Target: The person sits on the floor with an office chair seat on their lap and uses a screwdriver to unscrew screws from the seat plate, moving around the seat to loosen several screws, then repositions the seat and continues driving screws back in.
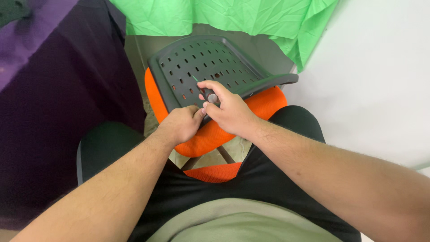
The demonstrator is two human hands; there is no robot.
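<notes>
Head view: right hand (226,110) grips a screwdriver (207,92); left hand (181,123), curled, touches the grey chair back (197,62).

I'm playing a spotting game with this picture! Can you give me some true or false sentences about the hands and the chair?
1. The right hand holds a small screwdriver over the grey plastic chair back. True.
2. The chair cushion is blue. False: it is orange.
3. The left hand rests beside the right hand, at the chair back's lower edge. True.
4. A red cloth hangs behind the chair. False: the cloth is green.
5. The chair back is solid, with no holes. False: it has rows of small slots.
</notes>
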